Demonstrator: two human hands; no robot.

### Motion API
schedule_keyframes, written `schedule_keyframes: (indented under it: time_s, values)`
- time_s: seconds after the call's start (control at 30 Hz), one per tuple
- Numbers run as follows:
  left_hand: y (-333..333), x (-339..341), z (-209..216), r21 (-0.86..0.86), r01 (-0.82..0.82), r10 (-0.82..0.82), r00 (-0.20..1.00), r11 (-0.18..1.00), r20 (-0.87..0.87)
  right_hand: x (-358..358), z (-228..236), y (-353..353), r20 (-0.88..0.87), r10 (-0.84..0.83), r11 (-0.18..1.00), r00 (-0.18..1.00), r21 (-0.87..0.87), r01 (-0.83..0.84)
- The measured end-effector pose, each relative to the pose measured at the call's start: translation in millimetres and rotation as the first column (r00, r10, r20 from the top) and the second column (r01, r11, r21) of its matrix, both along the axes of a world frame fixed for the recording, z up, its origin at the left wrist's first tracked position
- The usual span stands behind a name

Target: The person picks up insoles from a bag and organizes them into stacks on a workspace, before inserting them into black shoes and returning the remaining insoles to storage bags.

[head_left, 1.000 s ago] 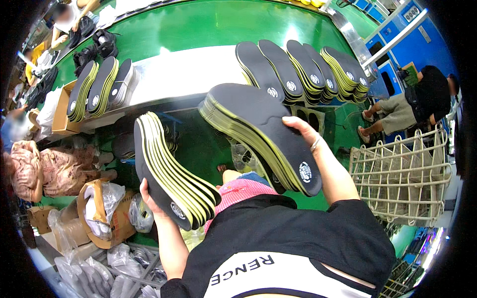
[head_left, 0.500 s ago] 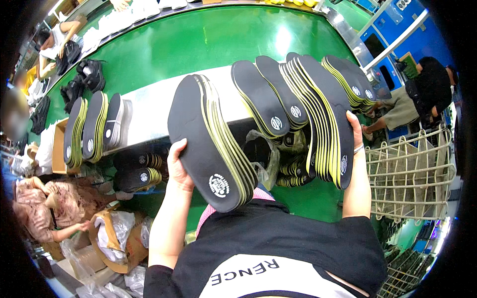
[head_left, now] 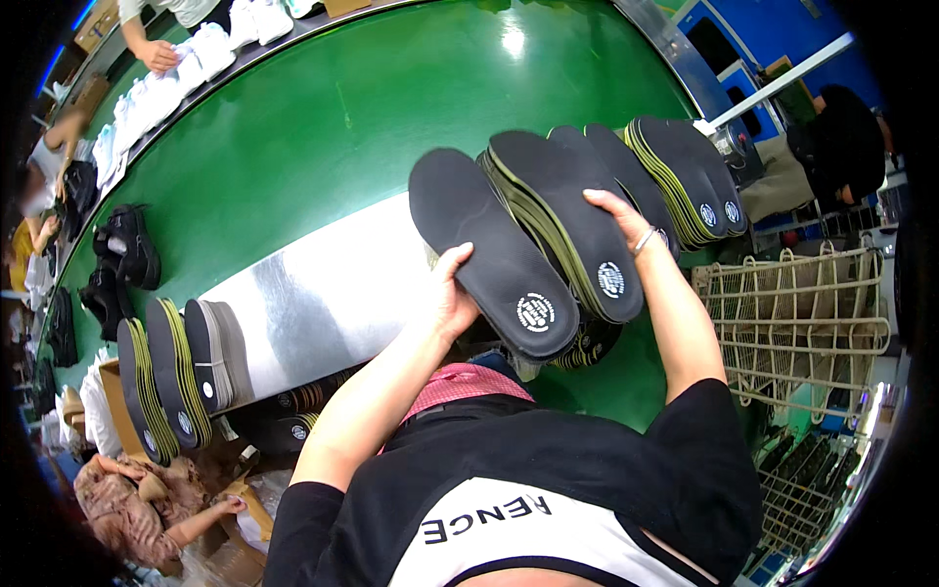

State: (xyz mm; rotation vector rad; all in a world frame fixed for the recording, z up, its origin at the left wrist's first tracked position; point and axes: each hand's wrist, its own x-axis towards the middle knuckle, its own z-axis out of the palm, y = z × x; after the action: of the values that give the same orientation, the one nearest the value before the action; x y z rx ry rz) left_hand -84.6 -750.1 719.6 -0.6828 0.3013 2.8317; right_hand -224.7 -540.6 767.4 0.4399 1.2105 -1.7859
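Black shoe insoles with yellow-green layered edges are in front of me. My left hand [head_left: 455,298] is closed on the near side of a stack of insoles [head_left: 494,254], tilted with its heel end toward me. My right hand [head_left: 623,223] grips the far side of a second insole stack [head_left: 572,230], which presses close against the first. Both show a white round print at the heel. The fingers under each stack are hidden. Just beyond my right hand stand further insoles [head_left: 618,157] and a stack with bright yellow-green edges [head_left: 675,176].
A metal shelf strip [head_left: 323,284] runs along the green conveyor belt [head_left: 411,108]. At its left end stand several insole stacks [head_left: 176,377], near black shoes [head_left: 122,254]. A wire rack [head_left: 792,333] is on my right. Co-workers sit around; one person [head_left: 147,509] is at lower left.
The two stacks have come together: my left hand moved right and my right hand shifted left and up. My view has turned, so the shelf's left-hand stacks sit lower.
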Motion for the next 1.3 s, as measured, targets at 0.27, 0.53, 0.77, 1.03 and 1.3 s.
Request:
schedule_keyframes:
  time_s: [0.27, 0.53, 0.77, 1.03, 1.3]
  values:
    - [8, -8, -19, -0.178, 0.144, -0.143, 0.990, 0.973, 0.022, -5, -33, 10, 0.005, 0.136, 0.989, 0.991, 0.050, -0.136]
    - [-8, -14, -2, -0.522, 0.442, -0.365, 0.897, 0.729, 0.251, -2, -13, -10, 0.087, 0.130, 0.976, 0.988, 0.167, -0.143]
    - [-13, -25, -13, -0.947, 0.097, -0.174, 0.984, 0.306, 0.044, 17, -7, 8, -0.417, 0.699, 0.444, 0.581, 0.890, 0.106]
    - [-20, -34, 11, -0.619, 0.334, -0.296, 0.940, 0.711, 0.167, 41, -1, -43, -0.179, 0.874, 0.100, 0.452, 0.976, 0.192]
    - [-22, -44, -52, -0.686, 0.277, -0.278, 0.954, 0.673, 0.113, 25, -1, -57, -0.175, 0.880, 0.085, 0.443, 0.973, 0.216]
